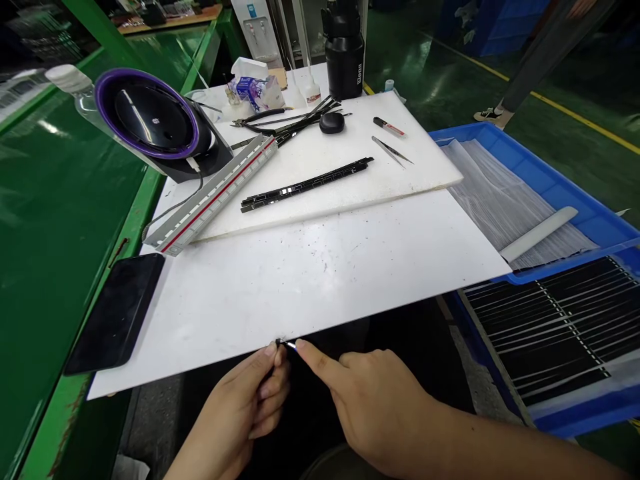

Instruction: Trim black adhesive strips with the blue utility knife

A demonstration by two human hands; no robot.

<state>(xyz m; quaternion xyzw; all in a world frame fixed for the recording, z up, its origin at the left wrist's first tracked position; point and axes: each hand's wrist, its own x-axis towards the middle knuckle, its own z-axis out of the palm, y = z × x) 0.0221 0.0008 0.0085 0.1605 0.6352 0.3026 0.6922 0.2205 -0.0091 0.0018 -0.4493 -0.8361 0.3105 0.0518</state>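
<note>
Taking the white board (pixel 310 280) as the landmark and reading from its left: a dark phone (pixel 116 313) lay at the board's near left corner, a purple-rimmed fan (pixel 150 120) stood at its far left, and a long grey ruler (pixel 220 193) slanted across the thicker white slab (pixel 350 167) that rested on the board's far half. On that slab lay a long black strip (pixel 307 185), with tweezers (pixel 391 151) to its right and a black bottle (pixel 344 50) at the slab's far edge. Just off the board's near edge, at its middle, the left hand (pixel 245 407) pinched a tiny dark piece (pixel 286 344) between thumb and forefinger, the grip narrow and closed on it, wrist low and fingers curled upward. That piece looked very light, thin and probably brittle, easy to drop or snap, so it seemed best taken by its edges with fingertips only. The right hand (pixel 375 400) came in from the right, palm down, forefinger stretched so that its tip met the same piece; whether the thumb closed under it could not be told. Right of the board sat a blue tray (pixel 550 180) holding rows of thin dark strips (pixel 545 320).
</note>
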